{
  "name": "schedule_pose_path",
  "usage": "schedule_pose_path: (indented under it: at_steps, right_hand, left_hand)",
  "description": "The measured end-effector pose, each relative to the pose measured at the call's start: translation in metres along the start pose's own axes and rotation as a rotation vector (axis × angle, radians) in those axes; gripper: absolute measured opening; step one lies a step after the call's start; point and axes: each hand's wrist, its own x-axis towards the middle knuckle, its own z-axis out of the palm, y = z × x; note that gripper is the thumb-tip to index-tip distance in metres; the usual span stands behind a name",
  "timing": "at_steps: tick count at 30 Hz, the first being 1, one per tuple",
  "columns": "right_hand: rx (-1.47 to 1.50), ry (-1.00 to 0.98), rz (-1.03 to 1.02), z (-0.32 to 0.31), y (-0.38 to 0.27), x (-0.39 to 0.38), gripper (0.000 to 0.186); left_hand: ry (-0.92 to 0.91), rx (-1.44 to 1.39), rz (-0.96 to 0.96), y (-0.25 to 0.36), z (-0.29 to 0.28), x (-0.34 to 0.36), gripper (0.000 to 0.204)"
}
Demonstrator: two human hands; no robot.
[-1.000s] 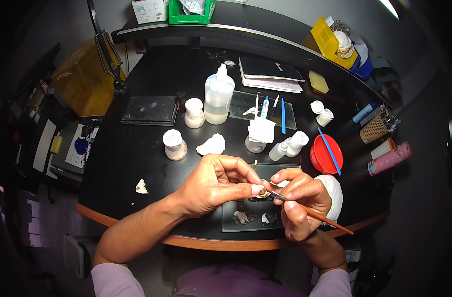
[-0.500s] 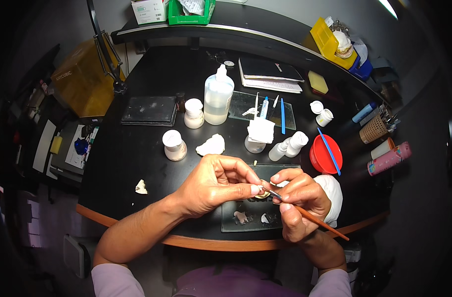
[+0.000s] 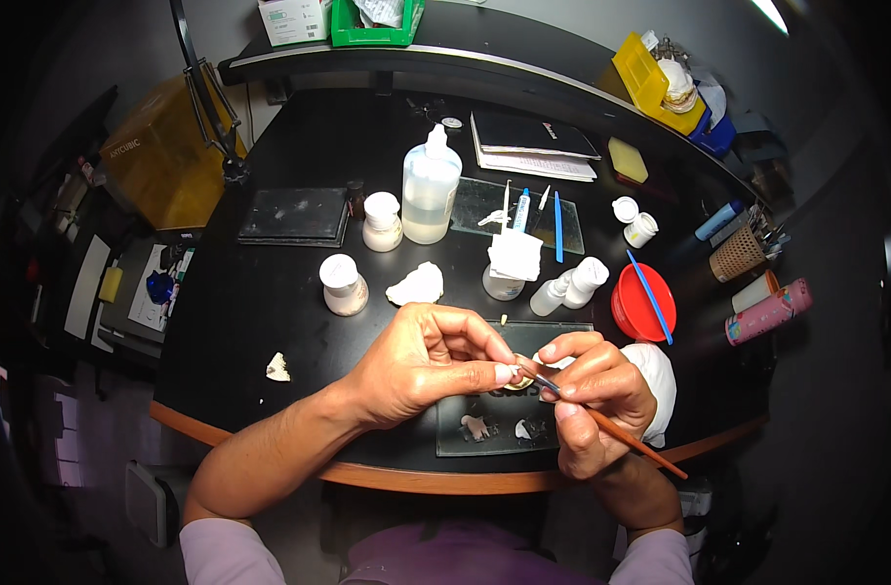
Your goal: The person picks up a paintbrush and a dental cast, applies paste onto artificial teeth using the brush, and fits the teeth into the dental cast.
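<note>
Brushwork is seemingly occupying both: the left hand (image 3: 416,363) is pinching a tiny pale piece (image 3: 515,371) just beside the right hand (image 3: 603,385), which is pinching a brush (image 3: 623,436); the next stroke is probably demanding steadiness.

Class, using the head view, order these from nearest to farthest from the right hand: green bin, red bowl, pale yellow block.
From the right hand:
1. Red bowl, just beyond it, slightly right.
2. Pale yellow block, farther back on the desk.
3. Green bin, back left on the shelf.
</note>
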Motion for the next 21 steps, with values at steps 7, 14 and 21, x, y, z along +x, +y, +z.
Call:
schedule_pose_path:
  at_steps: [7, 14, 21]
  right_hand:
    - [0.020, -0.005, 0.033, -0.0001, -0.0003, -0.0009, 0.010]
    - [0.024, -0.001, 0.053, -0.0007, 0.0007, -0.0027, 0.012]
    - [0.061, 0.012, 0.039, -0.0007, 0.0006, -0.0020, 0.010]
  left_hand:
    - [0.007, 0.005, -0.006, 0.0023, 0.0014, -0.0006, 0.015]
    - [0.011, 0.071, 0.009, 0.0028, -0.0001, -0.0013, 0.015]
    - [0.014, 0.105, 0.024, 0.0061, 0.0020, -0.0015, 0.014]
